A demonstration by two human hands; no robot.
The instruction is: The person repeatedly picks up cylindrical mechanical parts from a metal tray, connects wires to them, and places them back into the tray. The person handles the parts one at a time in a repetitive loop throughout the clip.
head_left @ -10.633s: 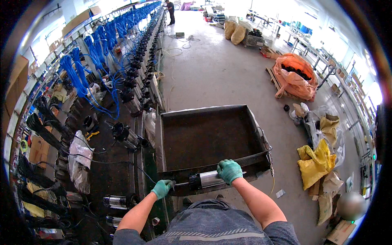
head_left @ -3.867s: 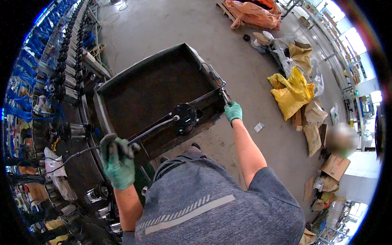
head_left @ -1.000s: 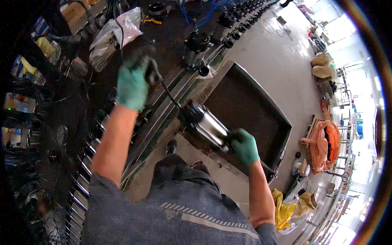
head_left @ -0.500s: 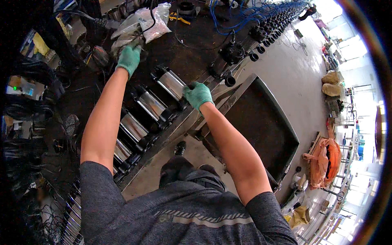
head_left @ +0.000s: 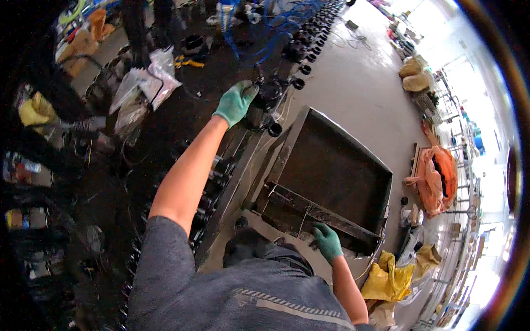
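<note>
My left hand, in a green glove, reaches over the dark bench to a black ring-shaped fitting near its right edge. The fingers curl together at the fitting's left side; what lies between them is hidden. My right hand, gloved alike, hangs low by the near end of a dark metal tray cart. Its fingers are loosely bent and apart, with nothing seen in them. Below my left forearm, a row of dark cylinder parts runs along the bench edge, partly covered by the arm.
Clear plastic bags and a yellow-handled tool lie on the bench. Blue tubes and a row of black fittings continue toward the far end. On the floor at right are an orange sack and a yellow bag.
My left hand has moved right from the plastic bags to the black fitting. My right hand has left the shiny cylinder and dropped down beside the cart. The view has shifted.
</note>
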